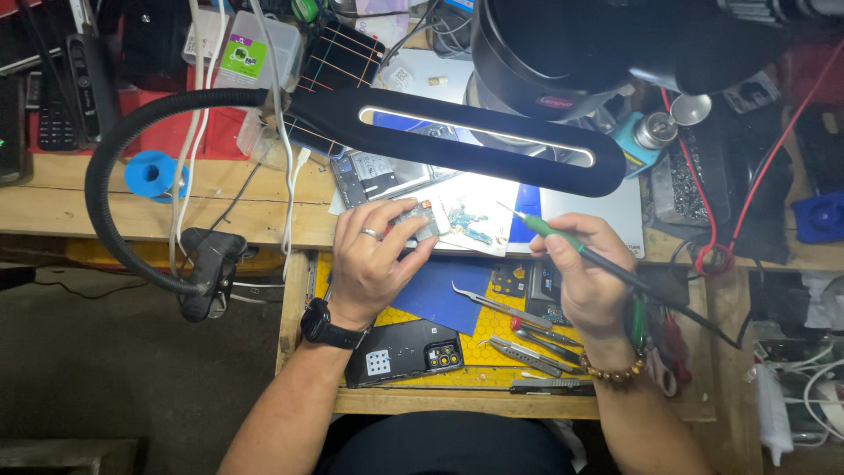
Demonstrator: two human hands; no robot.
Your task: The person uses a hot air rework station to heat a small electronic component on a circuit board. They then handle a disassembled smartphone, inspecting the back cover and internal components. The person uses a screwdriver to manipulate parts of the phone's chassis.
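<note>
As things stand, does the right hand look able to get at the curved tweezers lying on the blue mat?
Probably not straight away: the right hand is shut on a soldering iron. The tweezers lie uncovered on the blue mat, just left of that hand, with nothing between.

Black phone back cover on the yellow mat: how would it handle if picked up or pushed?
The back cover looks like a thin bare shell, so probably light and a bit flexible. Its glossy surface may be slippery in the fingers. It lies flat on the yellow mat, so a push would likely slide it, not tip or roll it.
</note>
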